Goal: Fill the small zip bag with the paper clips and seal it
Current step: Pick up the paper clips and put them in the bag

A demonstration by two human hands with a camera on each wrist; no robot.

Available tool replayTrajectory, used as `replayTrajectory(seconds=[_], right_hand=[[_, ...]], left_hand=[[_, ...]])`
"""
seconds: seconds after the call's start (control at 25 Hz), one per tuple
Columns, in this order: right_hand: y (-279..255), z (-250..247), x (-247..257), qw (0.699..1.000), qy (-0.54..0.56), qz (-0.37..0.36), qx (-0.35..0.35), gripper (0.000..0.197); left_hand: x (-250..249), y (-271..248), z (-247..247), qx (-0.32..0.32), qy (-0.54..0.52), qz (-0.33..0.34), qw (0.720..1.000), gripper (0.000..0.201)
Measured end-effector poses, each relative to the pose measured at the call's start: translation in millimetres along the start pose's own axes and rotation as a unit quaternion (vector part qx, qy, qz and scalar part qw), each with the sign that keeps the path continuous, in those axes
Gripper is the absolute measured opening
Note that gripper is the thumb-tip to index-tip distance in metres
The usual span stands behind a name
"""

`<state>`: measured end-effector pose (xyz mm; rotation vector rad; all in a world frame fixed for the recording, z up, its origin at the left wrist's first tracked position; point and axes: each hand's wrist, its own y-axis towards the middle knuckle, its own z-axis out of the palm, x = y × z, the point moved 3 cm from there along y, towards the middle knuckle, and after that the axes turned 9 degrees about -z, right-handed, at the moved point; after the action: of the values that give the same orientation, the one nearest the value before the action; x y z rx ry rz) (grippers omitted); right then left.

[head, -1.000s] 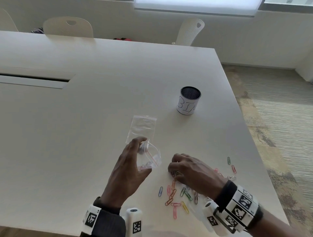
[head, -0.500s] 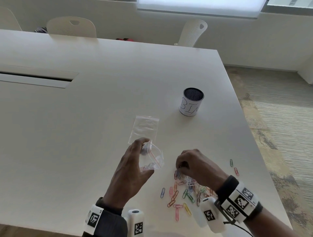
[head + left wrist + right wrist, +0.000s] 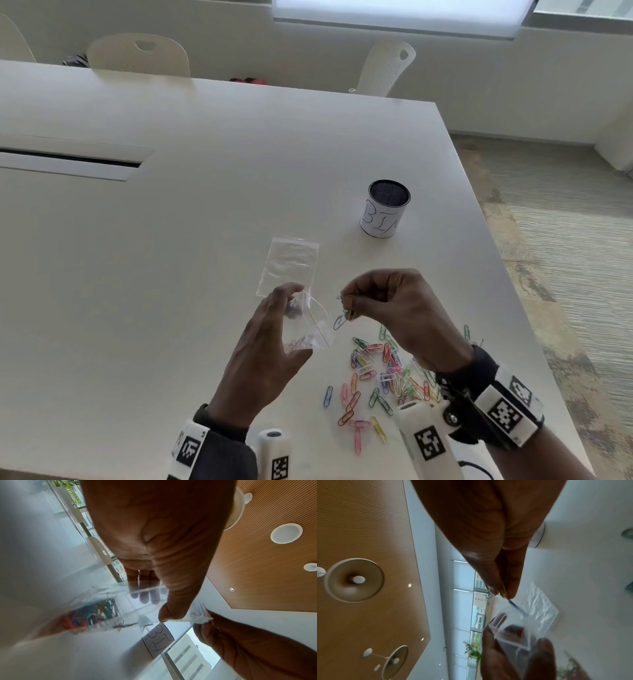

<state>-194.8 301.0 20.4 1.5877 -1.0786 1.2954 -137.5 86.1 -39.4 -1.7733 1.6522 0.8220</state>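
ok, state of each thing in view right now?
Zip bag: open, a few clips inside, held by left hand.
Right hand: pinching clips beside the bag's mouth.
Loose clips: scattered on table.
Spare bag: flat, empty.
Cup: upright.

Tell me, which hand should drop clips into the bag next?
The right hand. It already pinches a few clips right beside the mouth of the bag, which the left hand holds open.
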Motion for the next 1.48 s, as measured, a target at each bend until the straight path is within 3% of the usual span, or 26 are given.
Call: replayTrajectory(seconds=[0.2,0.4,0.6,0.68,0.84,0.96,1.16,1.24,1.36,1.48], right_hand=[[7.0,30.4,9.5,0.998,-0.049,-0.03,-0.026,0.004],[3.9,38.1,11.1,0.986,-0.161,-0.043,0.023,0.007],[5.4,8.5,21.2,0.986,-0.158,-0.051,-0.024,0.012],[4.5,-13.3,12.1,0.976,-0.208,-0.046,-0.041,0.012],[-9.5,-39.5,-23.4,0.917,-0.398,-0.001,0.023,0.017],[-22.6,-41.0,-47.8,0.889,-0.451,0.054,0.067,0.028],[-37.5,-18.9,-53.9,0.898,-0.414,0.049,0.142,0.03],[-42.6,-17.5,-47.5,0.891,-0.417,0.058,0.169,0.047],[-47.9,-23.3,-43.2,0.854,-0.481,0.087,0.179,0.077],[-45.8,-18.3,-50.1,0.875,-0.448,0.094,0.161,0.065]], left_hand=[[0.5,1.2,1.1,0.003,0.004,0.002,1.0,0.079],[2.2,2.1,-1.0,-0.001,0.004,0.003,1.0,0.076],[2.5,2.0,-1.8,0.002,0.0,-0.002,1.0,0.078],[2.8,1.2,-2.2,0.003,-0.004,-0.001,1.0,0.08],[2.0,0.0,-2.0,0.007,-0.014,-0.001,1.0,0.08],[0.9,-0.5,-2.6,0.004,-0.028,-0.007,1.0,0.08],[-4.3,-1.8,-2.0,-0.004,-0.052,-0.003,0.999,0.081],[-5.9,-3.2,-0.4,-0.001,-0.054,0.0,0.999,0.08],[-8.1,-5.1,0.0,-0.002,-0.058,0.006,0.998,0.078],[-7.6,-5.8,-0.5,-0.015,-0.07,0.003,0.997,0.076]])
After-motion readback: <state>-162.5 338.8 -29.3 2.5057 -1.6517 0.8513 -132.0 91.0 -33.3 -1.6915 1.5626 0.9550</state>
